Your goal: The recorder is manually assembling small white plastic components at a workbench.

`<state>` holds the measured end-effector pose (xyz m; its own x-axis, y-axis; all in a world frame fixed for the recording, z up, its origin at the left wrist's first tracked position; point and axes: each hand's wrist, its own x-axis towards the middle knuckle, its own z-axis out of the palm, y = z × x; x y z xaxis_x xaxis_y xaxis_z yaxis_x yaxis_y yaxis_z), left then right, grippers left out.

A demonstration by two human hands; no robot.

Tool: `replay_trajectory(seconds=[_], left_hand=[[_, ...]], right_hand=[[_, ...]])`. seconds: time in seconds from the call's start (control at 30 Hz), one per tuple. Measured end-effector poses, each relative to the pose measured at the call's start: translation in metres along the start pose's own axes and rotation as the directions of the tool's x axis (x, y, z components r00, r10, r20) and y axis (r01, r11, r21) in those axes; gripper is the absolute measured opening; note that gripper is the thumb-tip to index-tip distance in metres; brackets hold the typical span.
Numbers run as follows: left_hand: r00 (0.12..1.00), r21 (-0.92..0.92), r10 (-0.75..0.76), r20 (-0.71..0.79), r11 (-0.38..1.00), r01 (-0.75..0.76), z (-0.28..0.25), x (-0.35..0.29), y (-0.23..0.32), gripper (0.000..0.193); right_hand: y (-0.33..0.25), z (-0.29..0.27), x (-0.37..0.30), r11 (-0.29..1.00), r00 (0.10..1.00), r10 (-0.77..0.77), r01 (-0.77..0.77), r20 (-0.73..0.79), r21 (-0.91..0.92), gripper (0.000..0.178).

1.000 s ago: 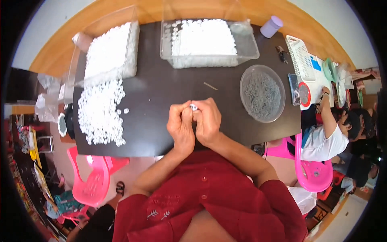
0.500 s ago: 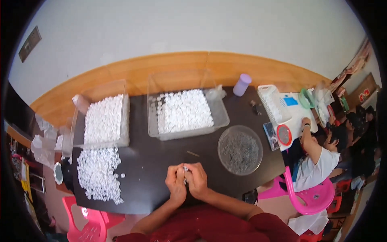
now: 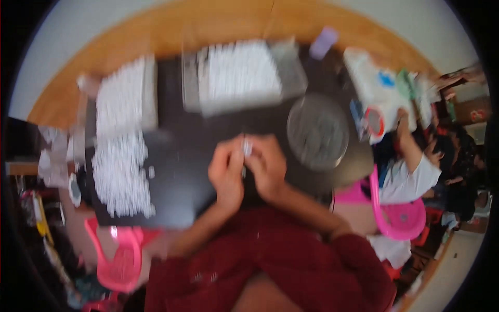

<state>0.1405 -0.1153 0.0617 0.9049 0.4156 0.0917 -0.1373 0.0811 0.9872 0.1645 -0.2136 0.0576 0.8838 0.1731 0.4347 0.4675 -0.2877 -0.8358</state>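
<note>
My left hand (image 3: 226, 169) and my right hand (image 3: 267, 166) meet over the near middle of the dark table, fingers curled and pinched together. Between the fingertips a small white piece (image 3: 247, 147) shows, gripped from both sides; blur hides its exact kind. Left of my hands lies a loose pile of small white round pieces (image 3: 119, 177), with a single one lying just off its edge. To the right stands a round clear bowl (image 3: 294, 143) of many small grey bits, too blurred to name.
Two clear plastic bins, a left one (image 3: 150, 99) and a middle one (image 3: 293, 78), hold white pieces at the back. Beyond them stands a purple bottle (image 3: 323, 43). At right a person in a white shirt (image 3: 410, 179) reaches over a white surface. Pink chairs (image 3: 120, 262) flank the table.
The whole view has tilted downward, so table and bins sit higher and more of my red shirt shows. My hands stay together with the small white piece between them.
</note>
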Motion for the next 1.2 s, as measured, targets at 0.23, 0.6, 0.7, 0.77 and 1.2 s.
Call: replay_trajectory(seconds=[0.23,0.6,0.7,0.77,1.2], left_hand=[[0.999,-0.282,0.035,-0.007,0.959,-0.036,-0.001,0.010,-0.013,0.018],[0.999,-0.230,0.035,-0.007,0.973,-0.036,-0.024,-0.017,-0.013,0.019],[0.992,-0.039,0.119,-0.031,0.992,-0.120,-0.026,-0.017,-0.008,0.017],[0.971,0.189,0.236,-0.027,0.955,-0.227,-0.027,-0.011,-0.006,0.015],[0.994,-0.111,-0.024,0.108,0.993,0.036,-0.019,-0.026,0.002,0.018]], right_hand=[[0.010,0.016,0.001,0.868,0.973,0.230,-0.200,-0.010,0.454,0.022],[0.006,0.022,-0.023,0.975,0.999,0.004,-0.013,0.041,0.222,0.021],[-0.002,0.022,-0.021,0.989,0.999,-0.020,0.014,0.041,0.146,0.019],[-0.005,0.023,-0.016,0.999,0.998,-0.047,0.046,0.032,0.025,0.018],[-0.013,0.018,-0.036,0.996,0.994,0.005,-0.015,-0.109,-0.089,0.016]])
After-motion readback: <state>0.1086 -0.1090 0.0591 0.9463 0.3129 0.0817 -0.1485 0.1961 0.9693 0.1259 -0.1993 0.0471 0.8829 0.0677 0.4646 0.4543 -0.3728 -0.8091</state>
